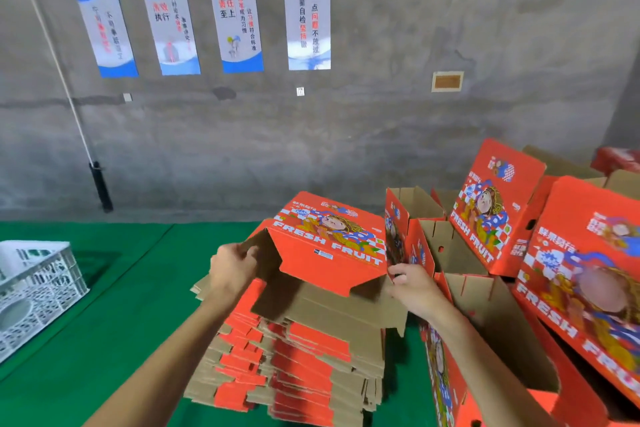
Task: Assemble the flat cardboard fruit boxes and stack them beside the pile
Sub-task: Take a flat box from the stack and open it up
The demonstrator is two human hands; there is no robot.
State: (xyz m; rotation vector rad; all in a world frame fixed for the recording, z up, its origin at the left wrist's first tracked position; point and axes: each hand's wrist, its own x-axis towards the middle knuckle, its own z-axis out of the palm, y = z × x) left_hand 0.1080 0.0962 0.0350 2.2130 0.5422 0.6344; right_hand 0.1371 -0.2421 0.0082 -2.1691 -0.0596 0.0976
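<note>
A tall pile of flat red-and-brown cardboard boxes (298,357) stands on the green floor in front of me. Above it I hold one red "FRESH FRUIT" box (329,243), partly opened, with its printed panel facing up. My left hand (232,270) grips its brown left flap. My right hand (412,284) pinches the right corner of the box. Assembled red boxes (491,215) are stacked to the right, some with open tops showing brown insides.
A white plastic crate (38,288) sits at the left on the green mat (114,315). A grey concrete wall (381,114) with several blue-and-white posters rises behind. A black-tipped pole (100,187) leans on the wall at the left.
</note>
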